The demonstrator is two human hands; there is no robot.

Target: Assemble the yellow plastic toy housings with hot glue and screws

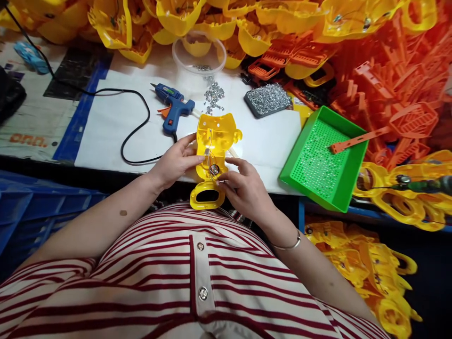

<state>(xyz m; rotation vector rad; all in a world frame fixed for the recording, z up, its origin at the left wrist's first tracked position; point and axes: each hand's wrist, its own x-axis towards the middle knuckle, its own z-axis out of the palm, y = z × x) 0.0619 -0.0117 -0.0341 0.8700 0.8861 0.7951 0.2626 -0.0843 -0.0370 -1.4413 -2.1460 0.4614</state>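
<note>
A yellow plastic shell [215, 134] with a looped handle at its lower end lies at the table's front edge, its hollow side up. Thin wires and a round metallic part [214, 169] show inside it. My left hand [180, 162] grips the shell's left side, with the thumb over the rim. At the lower right of the shell, my right hand [243, 186] has thumb and forefinger pinched near the wires by the round part. What sits between those fingertips is too small to make out.
A blue glue gun [173, 106] with a black cable lies behind my left hand. Beyond are loose screws [213, 96], a clear tub [199, 56] and a black tray of screws [268, 100]. A green basket [291, 165] stands right; yellow shells [180, 16] and orange parts [413, 89] are piled around.
</note>
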